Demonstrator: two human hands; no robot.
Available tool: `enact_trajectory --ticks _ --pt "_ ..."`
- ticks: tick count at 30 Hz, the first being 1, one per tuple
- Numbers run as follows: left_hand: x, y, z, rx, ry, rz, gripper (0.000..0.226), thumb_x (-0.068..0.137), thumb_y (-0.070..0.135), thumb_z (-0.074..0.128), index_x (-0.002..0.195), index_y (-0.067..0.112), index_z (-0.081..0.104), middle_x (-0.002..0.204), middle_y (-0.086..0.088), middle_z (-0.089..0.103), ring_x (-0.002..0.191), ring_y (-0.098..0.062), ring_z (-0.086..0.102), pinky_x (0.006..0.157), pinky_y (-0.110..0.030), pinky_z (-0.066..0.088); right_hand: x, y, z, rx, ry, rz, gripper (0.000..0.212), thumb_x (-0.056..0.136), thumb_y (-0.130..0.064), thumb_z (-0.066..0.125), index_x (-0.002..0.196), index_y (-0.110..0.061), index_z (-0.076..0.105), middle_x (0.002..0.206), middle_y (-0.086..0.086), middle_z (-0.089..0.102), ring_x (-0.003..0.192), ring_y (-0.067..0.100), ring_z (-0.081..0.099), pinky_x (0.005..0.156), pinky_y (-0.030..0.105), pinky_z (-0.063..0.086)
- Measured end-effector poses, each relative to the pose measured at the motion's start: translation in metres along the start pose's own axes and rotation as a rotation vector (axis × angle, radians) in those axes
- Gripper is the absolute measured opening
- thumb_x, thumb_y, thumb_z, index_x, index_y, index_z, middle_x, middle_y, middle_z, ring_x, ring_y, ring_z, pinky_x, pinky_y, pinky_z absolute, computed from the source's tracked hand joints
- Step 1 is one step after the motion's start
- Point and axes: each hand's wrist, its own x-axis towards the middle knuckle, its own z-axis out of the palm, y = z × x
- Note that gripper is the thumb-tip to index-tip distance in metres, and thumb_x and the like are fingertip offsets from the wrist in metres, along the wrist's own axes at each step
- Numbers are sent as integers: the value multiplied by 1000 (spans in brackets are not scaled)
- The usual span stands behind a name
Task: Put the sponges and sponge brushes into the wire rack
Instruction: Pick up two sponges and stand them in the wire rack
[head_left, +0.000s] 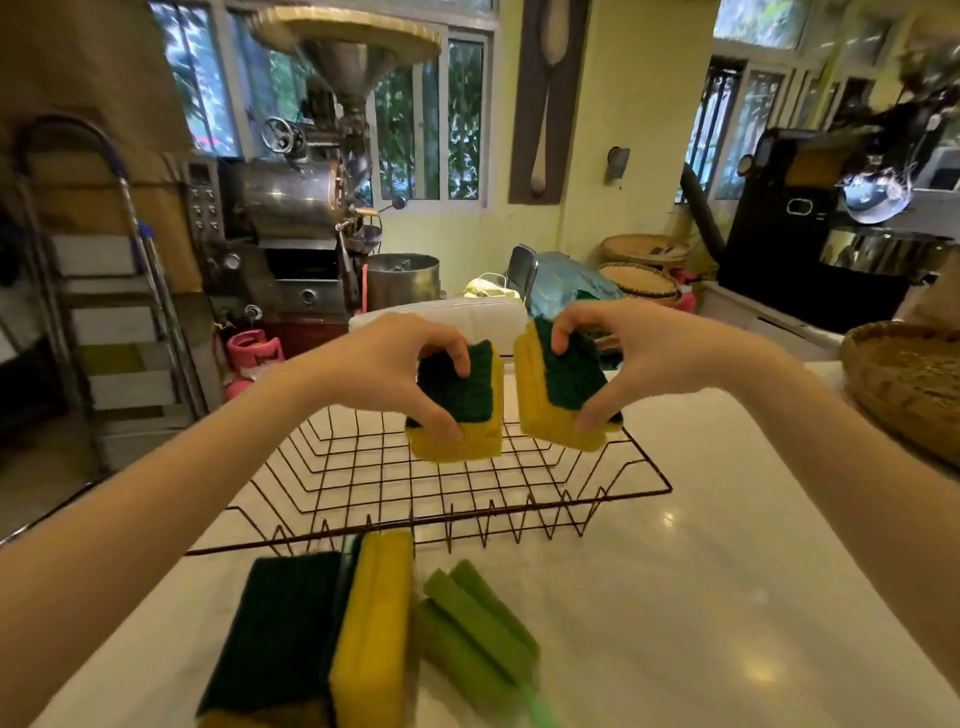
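Two yellow sponges with dark green scrub faces are being held in the air above the wire rack (431, 483). The left hand (384, 364) is pinching the left sponge (460, 410) between thumb and fingers, the thumb on its lower edge and a fingertip on its top. The right hand (639, 353) is gripping the right sponge (563, 395) in the same way, and this sponge is tilting a little to the right. The two sponges are hanging just beside each other with a narrow gap between them, both over the far part of the rack.

The rack is standing on the white worktop (701, 597), near its far edge and closer to the left side. Its wire basket is showing only the worktop through its grid.

In front of the rack, toward the near edge of the worktop, more sponges are waiting. One is lying flat with the green face up (275, 629); touching it on the right, another yellow sponge (374, 623) is standing on its side edge. Just to the right of these, the light green sponge brushes (478, 629) are lying together at an angle, with a thin green handle going out at the near edge.

At the right edge of the worktop a woven basket (904, 384) is standing, well apart from the rack.
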Motion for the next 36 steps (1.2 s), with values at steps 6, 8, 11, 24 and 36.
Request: enact_trajectory --ticks 6,8,11,24,36 --pt "1 -71 8 89 19 -174 49 61 25 79 98 29 48 117 3 48 101 -13 45 72 -15 42 59 -10 30 -4 -18 -101 60 59 -24 83 105 -34 45 114 -7 41 106 16 45 76 22 48" --pt "1 -89 13 108 -12 -244 52 62 24 79 104 24 48 109 5 45 99 -14 45 65 -12 37 78 -13 40 -28 -57 -112 61 61 -23 82 108 -32 44 114 -6 41 106 18 45 77 23 47" --pt "2 -109 21 121 -61 -304 52 64 23 77 107 21 49 106 4 43 100 -18 47 65 -17 38 103 -19 55 -83 -116 -124 64 64 -20 80 117 -24 44 113 -7 38 103 15 40 67 13 39" --pt "-2 -137 29 151 -186 -423 56 68 19 75 115 18 45 119 -6 48 97 -16 44 76 -26 40 163 -27 119 -153 -320 -104 69 66 -17 79 123 -19 40 128 7 46 101 15 40 79 27 40" --pt "1 -136 27 190 -263 -448 57 72 20 72 120 18 42 121 -6 47 96 -15 41 78 -27 37 173 -32 135 -96 -336 -114 68 65 -23 80 121 -20 42 113 1 44 98 17 43 75 25 40"
